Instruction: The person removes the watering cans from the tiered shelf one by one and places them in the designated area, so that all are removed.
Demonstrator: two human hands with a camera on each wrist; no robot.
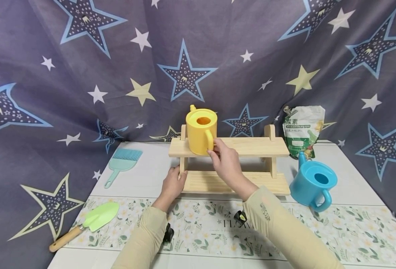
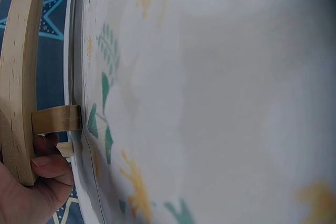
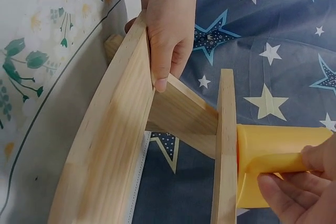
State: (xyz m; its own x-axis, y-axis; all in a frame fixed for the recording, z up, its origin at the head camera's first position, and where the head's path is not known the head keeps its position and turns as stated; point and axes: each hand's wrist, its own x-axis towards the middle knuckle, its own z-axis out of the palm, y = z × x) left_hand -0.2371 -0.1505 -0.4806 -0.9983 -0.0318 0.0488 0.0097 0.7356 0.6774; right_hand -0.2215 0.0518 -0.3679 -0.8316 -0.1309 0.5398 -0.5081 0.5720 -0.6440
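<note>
A yellow watering can (image 1: 198, 134) stands upright at the left end of the upper board of a two-tier wooden shelf (image 1: 251, 147). My right hand (image 1: 227, 163) pinches the can's handle between thumb and fingers, as the right wrist view shows with the hand (image 3: 304, 182) beside the can (image 3: 278, 135). With my left hand (image 1: 173, 184) I grip the left end of the lower board; in the left wrist view, thumb and fingers of the hand (image 2: 47, 182) wrap the board's end (image 2: 18, 103).
Right of the shelf stands a blue watering can (image 1: 313, 183), with a white and green bag (image 1: 303, 129) clipped shut behind it. On the left lie a teal dustpan-shaped brush (image 1: 122, 160) and a green trowel (image 1: 100, 216) with a wooden handle. A star-patterned cloth (image 1: 117, 74) hangs behind.
</note>
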